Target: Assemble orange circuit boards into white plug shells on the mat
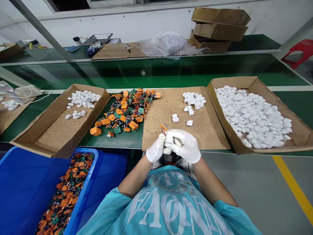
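Note:
Both my hands wear white gloves and meet above the near edge of the cardboard sheet [156,114]. My left hand [156,150] pinches a small orange plug part with wires [163,127], which sticks up past the fingertips. Curled around a small white plastic casing [169,138] is my right hand [186,145], its fingertips close to the left ones. Where the wires meet the casing, my fingers hide the detail. Beyond the hands, a few loose white pieces [189,122] and a small heap of white pieces [194,99] lie on the cardboard.
Left of the cardboard spreads a pile of orange plug parts with green circuit boards [127,109]. Shallow cardboard boxes with white pieces flank the work area, left [49,143] and right [260,148]. A blue bin [94,163] of orange parts stands below left. Behind runs a green conveyor [146,71].

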The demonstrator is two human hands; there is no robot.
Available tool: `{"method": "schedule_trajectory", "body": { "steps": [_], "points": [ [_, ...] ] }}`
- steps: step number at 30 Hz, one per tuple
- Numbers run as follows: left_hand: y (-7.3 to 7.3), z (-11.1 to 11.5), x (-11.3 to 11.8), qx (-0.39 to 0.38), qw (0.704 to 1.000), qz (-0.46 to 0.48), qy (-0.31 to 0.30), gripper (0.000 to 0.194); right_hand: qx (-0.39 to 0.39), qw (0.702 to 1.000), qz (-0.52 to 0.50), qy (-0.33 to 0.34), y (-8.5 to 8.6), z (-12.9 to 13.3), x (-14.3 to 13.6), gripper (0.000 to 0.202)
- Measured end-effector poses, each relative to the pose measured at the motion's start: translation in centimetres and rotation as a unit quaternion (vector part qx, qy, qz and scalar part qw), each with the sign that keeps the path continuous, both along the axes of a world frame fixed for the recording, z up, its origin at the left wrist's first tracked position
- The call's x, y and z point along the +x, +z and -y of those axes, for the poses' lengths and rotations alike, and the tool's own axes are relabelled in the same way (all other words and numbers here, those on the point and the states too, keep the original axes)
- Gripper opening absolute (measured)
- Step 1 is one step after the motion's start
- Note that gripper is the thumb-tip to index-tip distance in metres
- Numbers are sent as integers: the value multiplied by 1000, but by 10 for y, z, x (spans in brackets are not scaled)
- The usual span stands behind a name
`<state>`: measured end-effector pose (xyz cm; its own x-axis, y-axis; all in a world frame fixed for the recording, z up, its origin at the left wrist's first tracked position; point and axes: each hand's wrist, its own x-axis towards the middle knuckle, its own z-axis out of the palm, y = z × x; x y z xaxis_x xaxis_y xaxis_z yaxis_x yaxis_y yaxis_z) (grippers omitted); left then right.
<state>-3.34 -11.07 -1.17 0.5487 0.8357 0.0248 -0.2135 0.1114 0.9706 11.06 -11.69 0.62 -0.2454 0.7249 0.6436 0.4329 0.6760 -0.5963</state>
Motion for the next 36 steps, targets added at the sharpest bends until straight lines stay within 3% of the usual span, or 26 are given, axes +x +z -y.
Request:
{"method": "schedule_trajectory", "body": {
  "steps": [4,7,11,16,19,25,31,36],
  "points": [
    [0,-1,-3,-37,999,-19,1,84,12,1000,4,-6,-2,0,-1,24],
    [5,-2,-5,-33,998,-40,22,80,-73,995,-54,42,-3,0,-3,35],
    [7,-2,-3,-25,999,-10,27,69,-233,952,-186,75,0,1,-7,33],
    [-2,0,0,-19,1000,-22,-3,68,-320,884,-324,101,7,3,-16,32],
    [-5,2,-1,-21,999,-46,-13,70,-331,871,-352,91,11,4,-20,35],
    [0,5,1,-19,998,-61,-6,71,-295,903,-307,48,12,6,-16,30],
    [-2,0,3,-46,996,32,71,53,-144,972,-185,12,7,8,-3,29],
    [-5,-3,5,-72,987,2,141,41,-72,994,-82,-22,-1,10,-4,25]
  ]
}}
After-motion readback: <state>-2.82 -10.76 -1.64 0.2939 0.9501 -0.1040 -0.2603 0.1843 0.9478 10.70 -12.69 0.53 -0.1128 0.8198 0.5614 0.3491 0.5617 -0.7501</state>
